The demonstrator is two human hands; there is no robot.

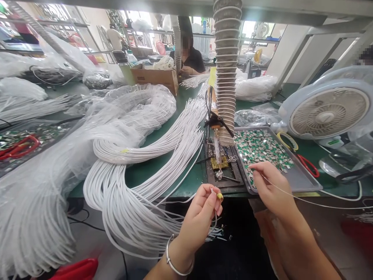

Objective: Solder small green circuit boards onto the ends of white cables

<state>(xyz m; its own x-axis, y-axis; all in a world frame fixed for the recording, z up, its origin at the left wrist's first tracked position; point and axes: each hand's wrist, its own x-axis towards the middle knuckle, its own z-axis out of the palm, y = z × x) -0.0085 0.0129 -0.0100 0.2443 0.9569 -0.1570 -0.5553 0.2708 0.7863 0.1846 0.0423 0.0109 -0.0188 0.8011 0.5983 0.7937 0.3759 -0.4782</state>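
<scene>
My left hand (201,212) is closed in a pinch on the end of a white cable (212,191), low in front of the table edge. A yellow wrap (219,196) shows at one of its fingertips. Over the near left part of a grey tray, my right hand (274,188) pinches a thin solder wire (303,202) that trails off to the right. Whether its fingertips also touch one of the small green-and-silver circuit boards (259,146) cannot be made out. Between the hands, further back, a soldering iron (216,146) is fixed tip down above a dark stand (227,182).
Bundles of white cables (145,186) spread across the left, partly under plastic wrap (131,112). A ribbed duct (227,70) hangs above the iron. At right are the tray (303,184), red-handled scissors (309,165), a tape roll (287,140) and a fan (329,112). A person (190,58) sits opposite.
</scene>
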